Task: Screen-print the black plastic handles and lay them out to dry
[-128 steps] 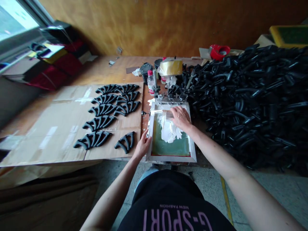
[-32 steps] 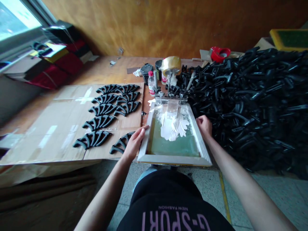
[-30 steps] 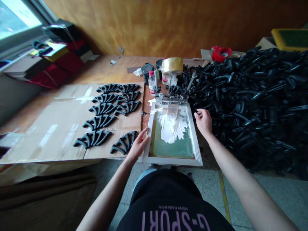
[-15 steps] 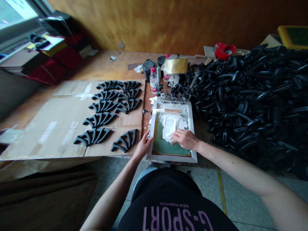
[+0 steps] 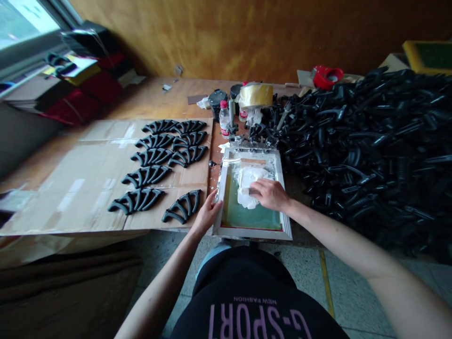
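**Thick white paste (image 5: 246, 178) covers part of the green mesh (image 5: 247, 220)**

The right hand (image 5: 271, 194) pinches a pale flat scraper (image 5: 252, 191), mostly hidden, over the paste; spreading looks unfinished. The left hand (image 5: 208, 214) meets the silver metal frame (image 5: 252, 234) at its left side; whether it grips, I cannot tell. Curved black ribbed pieces (image 5: 153, 155) line brown cardboard (image 5: 88, 176), apparently done; the large black heap (image 5: 370, 160) suggests much remains.

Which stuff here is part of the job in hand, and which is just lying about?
Job, judging by the hands:
- framed green screen, left hand at its edge
- white paste, under the right hand
- probably the black parts in rows

Lying about, apparently:
- red tape dispenser
- front red-capped bottle
- yellow-framed screen
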Available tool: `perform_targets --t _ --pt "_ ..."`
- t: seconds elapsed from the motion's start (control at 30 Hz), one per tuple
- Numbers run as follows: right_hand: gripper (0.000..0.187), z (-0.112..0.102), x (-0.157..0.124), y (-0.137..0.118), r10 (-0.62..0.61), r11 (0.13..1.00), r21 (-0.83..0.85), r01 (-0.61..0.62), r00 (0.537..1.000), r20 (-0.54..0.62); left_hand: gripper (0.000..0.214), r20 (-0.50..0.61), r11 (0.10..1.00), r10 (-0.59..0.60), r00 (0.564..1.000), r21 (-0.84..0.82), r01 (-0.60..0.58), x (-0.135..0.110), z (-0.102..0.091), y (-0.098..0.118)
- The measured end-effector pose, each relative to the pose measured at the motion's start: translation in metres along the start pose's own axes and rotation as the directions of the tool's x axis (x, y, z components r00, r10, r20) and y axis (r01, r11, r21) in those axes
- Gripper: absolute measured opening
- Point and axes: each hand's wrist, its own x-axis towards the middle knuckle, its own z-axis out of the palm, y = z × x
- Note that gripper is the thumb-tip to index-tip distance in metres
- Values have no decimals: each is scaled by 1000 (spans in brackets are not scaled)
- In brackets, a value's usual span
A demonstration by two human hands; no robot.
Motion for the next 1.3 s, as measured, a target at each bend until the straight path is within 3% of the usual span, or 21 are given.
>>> perform_targets --t 0.13,0.2,0.3,0.37,0.4,0.47,0.53,0.63,0.73,0.8,0.83,0.87,0.93,1.0,1.07,1.13,1.2,1.3 --pt "53 -39 49 35 297 953 -15 -302 945 -137 77 46 999 44 998 -14 -44 -15 -15 39" --pt "52 -59 55 65 399 911 -4 -411 887 -233 69 21 997 77 997 -28 -77 -22 -22 65" --pt "37 -73 38 110 572 812 89 -577 754 -323 65 -59 979 164 985 -115 -170 -24 -25 104" --pt "41 -62 18 125 667 738 124 -663 691 -278 63 -135 928 293 947 -197 -315 -16 -22 129" --pt "44 -50 8 125 691 719 128 -683 683 -237 61 -161 895 351 922 -232 -381 -11 -21 141" --pt "42 -19 -10 110 666 746 118 -655 734 -137 61 -165 847 419 893 -283 -449 3 -17 163" --pt "35 14 -21 81 563 826 69 -560 825 -39 64 -156 833 432 889 -309 -459 15 -16 179" --pt "29 46 -27 43 419 907 -82 -413 903 93 66 -186 813 434 882 -341 -472 23 -14 184" --pt "20 47 -23 27 420 905 -167 -391 881 218 64 -175 843 365 914 -354 -405 11 -5 156" --pt "18 40 -16 19 457 889 -153 -431 850 261 63 54 932 210 976 -313 -183 -7 7 123" --pt "17 36 -11 12 472 882 -134 -453 846 247 63 205 964 92 974 -263 -36 -17 14 105" --pt "17 33 -5 2 474 881 -108 -461 855 213 64 326 971 -23 945 -217 98 -27 22 89" --pt "19 32 8 -28 400 916 -50 -397 909 119 65 368 936 -131 921 -261 237 -40 35 61" --pt "20 38 23 -66 229 973 2 -230 972 49 61 186 882 -151 971 -418 217 -45 38 39" --pt "20 50 39 -100 46 996 75 -48 998 33 56 -44 853 -185 982 -503 138 -43 24 18" --pt "16 69 59 -122 -64 984 168 55 997 47 53 -224 871 -231 947 -482 99 -40 -5 -7" --pt "15 93 82 -131 -96 971 230 72 991 94 50 -340 901 -282 897 -416 125 -39 -42 -38" --pt "21 131 113 -130 -57 979 204 7 970 238 46 -470 913 -404 785 -260 314 -40 -89 -87"
